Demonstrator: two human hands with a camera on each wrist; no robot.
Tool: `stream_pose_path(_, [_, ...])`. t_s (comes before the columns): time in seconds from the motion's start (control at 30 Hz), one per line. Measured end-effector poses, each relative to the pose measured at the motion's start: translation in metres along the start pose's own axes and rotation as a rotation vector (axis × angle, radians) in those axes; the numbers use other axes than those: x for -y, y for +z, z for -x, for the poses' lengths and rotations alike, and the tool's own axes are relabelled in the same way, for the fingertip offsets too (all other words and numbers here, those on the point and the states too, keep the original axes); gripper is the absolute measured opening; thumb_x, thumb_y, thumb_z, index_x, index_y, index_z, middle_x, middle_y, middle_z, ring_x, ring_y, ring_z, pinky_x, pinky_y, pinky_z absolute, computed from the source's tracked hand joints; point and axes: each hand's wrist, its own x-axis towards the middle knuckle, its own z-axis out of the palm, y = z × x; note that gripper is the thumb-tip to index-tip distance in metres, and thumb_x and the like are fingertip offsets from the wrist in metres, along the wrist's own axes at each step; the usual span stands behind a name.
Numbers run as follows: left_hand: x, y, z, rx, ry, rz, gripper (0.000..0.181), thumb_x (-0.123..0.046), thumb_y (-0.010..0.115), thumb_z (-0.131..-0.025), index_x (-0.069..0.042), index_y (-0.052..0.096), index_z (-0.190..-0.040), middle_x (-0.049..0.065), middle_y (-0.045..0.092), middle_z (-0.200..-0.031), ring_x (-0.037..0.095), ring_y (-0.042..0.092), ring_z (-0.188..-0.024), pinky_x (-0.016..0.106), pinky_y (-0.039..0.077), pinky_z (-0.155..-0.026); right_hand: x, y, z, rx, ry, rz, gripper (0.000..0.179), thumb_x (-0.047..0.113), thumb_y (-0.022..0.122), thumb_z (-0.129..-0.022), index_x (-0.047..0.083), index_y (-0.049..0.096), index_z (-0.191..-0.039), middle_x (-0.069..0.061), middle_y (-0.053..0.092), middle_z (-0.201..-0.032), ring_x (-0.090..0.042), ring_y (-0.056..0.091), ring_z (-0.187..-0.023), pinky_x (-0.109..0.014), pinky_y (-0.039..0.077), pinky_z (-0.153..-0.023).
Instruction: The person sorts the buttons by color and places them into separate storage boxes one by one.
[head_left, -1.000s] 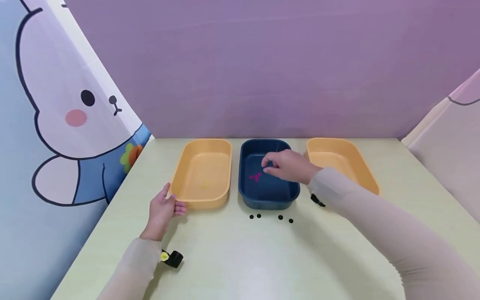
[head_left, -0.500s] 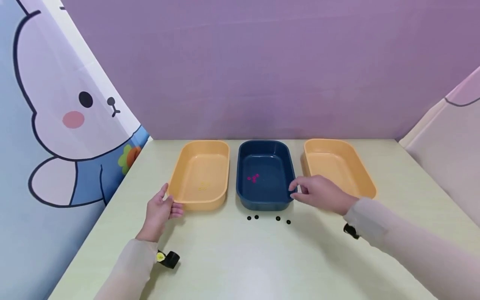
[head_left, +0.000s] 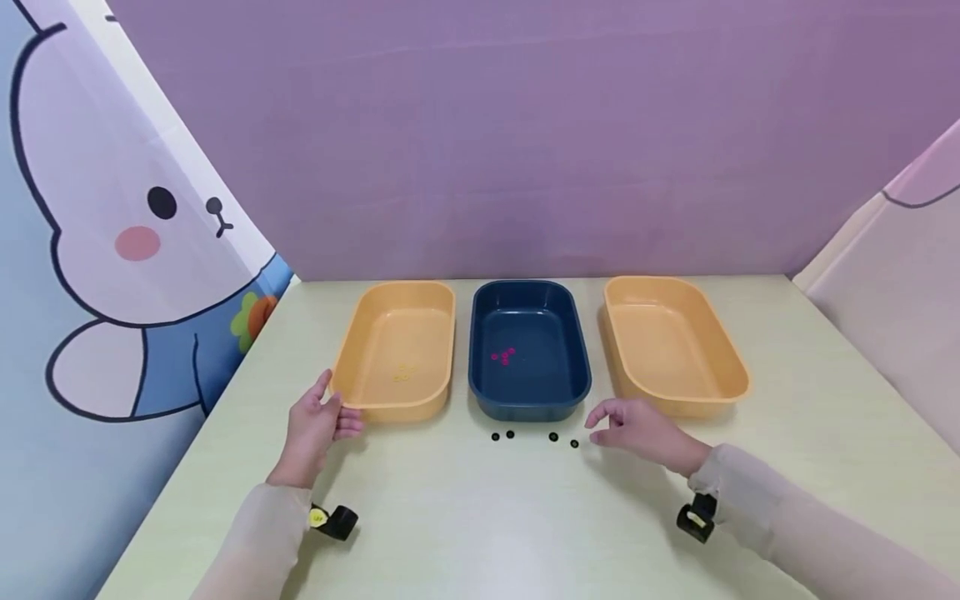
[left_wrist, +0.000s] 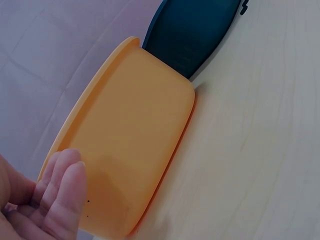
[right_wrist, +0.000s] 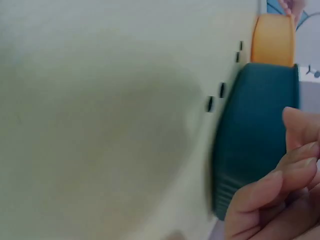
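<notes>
My left hand [head_left: 311, 431] rests against the near-left corner of a yellow-orange tray [head_left: 403, 412], thumb along its side and fingers along its front wall. Several tiny yellow pieces [head_left: 402, 373] lie in that tray. My right hand [head_left: 645, 432] hovers over the table with loosely bent fingers, thumb and forefinger apart and nothing held. Just left of its fingertips is a small black round piece [head_left: 574, 444] like a button. Others like it lie in a row, including a black piece [head_left: 553, 437] and a black piece [head_left: 495, 437], before the dark blue tray [head_left: 528, 412].
Several small pink rings [head_left: 505, 357] lie inside the blue tray. A second yellow-orange tray [head_left: 675, 333] stands to its right. The pale table [head_left: 480, 517] ends at a purple cloth wall [head_left: 525, 150]. Each wrist wears a small black camera [head_left: 341, 522].
My right hand has moved out from over the blue tray, to the right and down toward the black pieces. My left hand has stayed at its tray's corner.
</notes>
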Motion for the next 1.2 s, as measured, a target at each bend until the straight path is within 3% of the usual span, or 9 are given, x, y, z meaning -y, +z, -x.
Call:
stream_pose_path(0.17, [0.0,0.0,0.003,0.0,0.002,0.011,0.057,-0.006,0.031,-0.104,-0.013,0.004,-0.155,-0.004,0.062,-0.061,0.005,0.06,-0.049,0.019,0.055,-0.055,-0.015,0.007,-0.005,-0.012,0.019,-0.017,0.012,0.003,0.069,-0.083,-0.003,0.069,-0.093,0.004,0.046,-0.061,-0.011,0.042,-0.057,-0.02,0.032,-0.05])
stream_pose_path(0.27, [-0.001,0.0,0.003,0.002,0.006,0.005,0.057,-0.007,0.03,-0.104,-0.013,0.004,-0.155,-0.005,0.062,-0.061,0.005,0.06,-0.049,0.019,0.055,-0.055,-0.02,0.008,-0.009,-0.011,0.031,-0.018,0.011,0.002,0.068,-0.083,-0.002,0.069,-0.093,-0.002,0.062,-0.075,-0.014,0.05,-0.067,-0.023,0.041,-0.058])
stream_pose_path(0.37, [-0.003,0.0,0.004,0.001,0.01,-0.004,0.057,-0.006,0.03,-0.104,-0.013,0.004,-0.155,-0.005,0.061,-0.062,0.005,0.06,-0.049,0.019,0.055,-0.055,-0.023,0.009,-0.013,0.011,0.025,-0.016,0.01,0.001,0.068,-0.081,-0.001,0.07,-0.091,-0.007,0.068,-0.089,-0.016,0.055,-0.079,-0.028,0.046,-0.069])
stream_pose_path(0.53, [-0.005,0.001,0.005,0.007,0.002,-0.001,0.058,-0.006,0.031,-0.104,-0.013,0.004,-0.155,-0.004,0.062,-0.062,0.005,0.06,-0.049,0.018,0.055,-0.055,-0.026,0.012,-0.017,0.047,0.027,-0.023,0.012,0.001,0.071,-0.079,-0.002,0.07,-0.091,-0.009,0.069,-0.094,-0.017,0.056,-0.088,-0.032,0.047,-0.078])
stream_pose_path(0.8, [-0.004,0.001,0.003,0.007,0.003,-0.013,0.058,-0.006,0.031,-0.104,-0.013,0.004,-0.155,-0.004,0.062,-0.062,0.005,0.06,-0.05,0.019,0.055,-0.056,-0.024,0.018,-0.022,0.052,0.014,-0.042,0.016,0.0,0.074,-0.077,-0.008,0.068,-0.09,-0.01,0.068,-0.089,-0.016,0.056,-0.083,-0.029,0.05,-0.075])
stream_pose_path(0.93, [-0.004,0.001,0.003,0.006,-0.004,-0.01,0.058,-0.006,0.031,-0.104,-0.013,0.004,-0.155,-0.004,0.062,-0.062,0.005,0.06,-0.05,0.019,0.055,-0.056,-0.021,0.019,-0.022,0.038,0.05,0.0,0.015,0.0,0.076,-0.076,-0.005,0.069,-0.088,-0.009,0.068,-0.089,-0.019,0.056,-0.087,-0.037,0.049,-0.081])
stream_pose_path(1.2, [-0.001,0.0,0.0,0.004,-0.007,-0.005,0.058,-0.006,0.031,-0.104,-0.013,0.004,-0.155,-0.005,0.062,-0.063,0.005,0.06,-0.051,0.019,0.055,-0.056,-0.019,0.024,-0.026,0.01,0.065,0.112,0.014,0.003,0.079,-0.073,0.002,0.071,-0.084,-0.004,0.067,-0.088,-0.02,0.053,-0.084,-0.035,0.047,-0.078])
